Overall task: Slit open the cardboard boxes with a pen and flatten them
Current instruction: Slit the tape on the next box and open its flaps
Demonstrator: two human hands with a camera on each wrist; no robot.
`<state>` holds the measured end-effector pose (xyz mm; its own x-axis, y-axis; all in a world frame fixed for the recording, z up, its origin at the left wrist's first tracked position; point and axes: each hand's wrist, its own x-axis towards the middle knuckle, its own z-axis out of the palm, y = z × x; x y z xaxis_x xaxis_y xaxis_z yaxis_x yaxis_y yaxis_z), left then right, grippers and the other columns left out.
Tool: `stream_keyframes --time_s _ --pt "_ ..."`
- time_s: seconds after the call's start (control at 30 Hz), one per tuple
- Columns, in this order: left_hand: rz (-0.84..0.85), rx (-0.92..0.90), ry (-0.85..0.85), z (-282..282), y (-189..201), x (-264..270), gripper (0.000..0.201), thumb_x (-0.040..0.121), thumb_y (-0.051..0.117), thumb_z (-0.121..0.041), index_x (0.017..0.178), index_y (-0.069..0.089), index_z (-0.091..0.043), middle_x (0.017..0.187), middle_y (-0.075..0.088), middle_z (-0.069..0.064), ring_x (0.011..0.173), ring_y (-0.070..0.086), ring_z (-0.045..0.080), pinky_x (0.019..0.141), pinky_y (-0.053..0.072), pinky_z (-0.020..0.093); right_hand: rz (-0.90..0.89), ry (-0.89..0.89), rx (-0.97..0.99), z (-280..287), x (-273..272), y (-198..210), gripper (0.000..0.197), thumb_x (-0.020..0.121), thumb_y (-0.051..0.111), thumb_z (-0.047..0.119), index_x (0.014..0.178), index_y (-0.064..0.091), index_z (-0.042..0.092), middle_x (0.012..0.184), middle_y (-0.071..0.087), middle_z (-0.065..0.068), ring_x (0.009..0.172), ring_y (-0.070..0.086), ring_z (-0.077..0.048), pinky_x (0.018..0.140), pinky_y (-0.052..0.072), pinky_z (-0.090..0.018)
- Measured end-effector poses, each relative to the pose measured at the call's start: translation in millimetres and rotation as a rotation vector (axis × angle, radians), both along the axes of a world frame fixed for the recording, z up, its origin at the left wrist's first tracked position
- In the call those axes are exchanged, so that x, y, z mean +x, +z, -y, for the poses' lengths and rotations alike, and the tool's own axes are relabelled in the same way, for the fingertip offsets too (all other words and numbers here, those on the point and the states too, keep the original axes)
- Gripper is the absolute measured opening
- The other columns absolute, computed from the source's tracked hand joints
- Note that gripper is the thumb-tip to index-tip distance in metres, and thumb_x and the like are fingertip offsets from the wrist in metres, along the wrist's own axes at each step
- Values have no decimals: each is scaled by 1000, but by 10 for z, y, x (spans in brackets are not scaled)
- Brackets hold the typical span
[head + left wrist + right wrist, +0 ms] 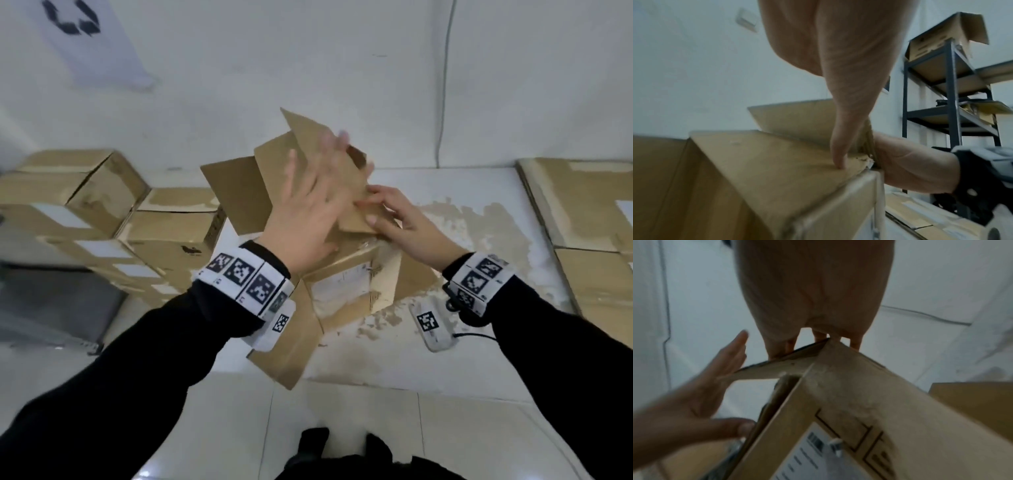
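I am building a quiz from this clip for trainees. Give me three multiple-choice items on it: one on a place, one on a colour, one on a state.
1. Where are the sealed boxes stacked?
A. the person's left
B. on the shelf
C. behind the person

2. What colour are the sleeves?
A. white
B. black
C. red

3. How are the flaps of the box being worked on?
A. taped shut
B. open
C. cut off

Answers: 1 A, the head view shows them beside the left arm; 2 B, both forearms; 3 B, left hand and right hand spread them.
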<state>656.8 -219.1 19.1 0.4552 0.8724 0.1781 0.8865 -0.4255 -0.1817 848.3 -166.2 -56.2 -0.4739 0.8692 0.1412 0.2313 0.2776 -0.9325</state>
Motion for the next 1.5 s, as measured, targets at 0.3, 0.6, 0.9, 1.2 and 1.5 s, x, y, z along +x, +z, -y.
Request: stream_keyframes --time_s 0.3,0.6,0.9,1.2,1.5 --pt "233 -376 240 204 -17 279 43 88 43 -50 110 63 -19 101 65 6 85 58 23 68 44 30 121 46 -244 -394 124 1 61 93 53 39 145 28 20 123 53 -2 113 53 -13 103 42 -34" --pt "-148 -223 525 0 -112 697 84 87 17 -75 119 49 -4 111 50 15 87 43 25 66 35 34 222 34 42 501 1191 -10 8 88 59 23 87 64 16 84 65 9 79 61 -7 68 48 -16" --pt "56 -313 539 264 -440 663 109 75 38 -77 151 1 -8 158 -11 19 144 -15 38 114 -6 60 285 384 18 970 818 -11 35 90 54 45 101 61 12 91 62 12 86 60 -2 77 48 -15" --pt "156 -344 344 492 -483 94 113 58 28 -75 152 3 -17 160 -10 5 146 -16 22 118 -10 42 499 5 -61 -389 154 -573 58 97 40 48 148 28 22 159 -12 -3 146 3 -19 119 10 -38" --pt "264 -267 207 657 -628 -57 103 62 41 -66 150 20 -17 161 5 2 148 -6 18 120 -4 40 265 -457 -250 -1015 706 -573 46 83 48 52 112 60 18 122 56 -2 123 50 -24 108 36 -44"
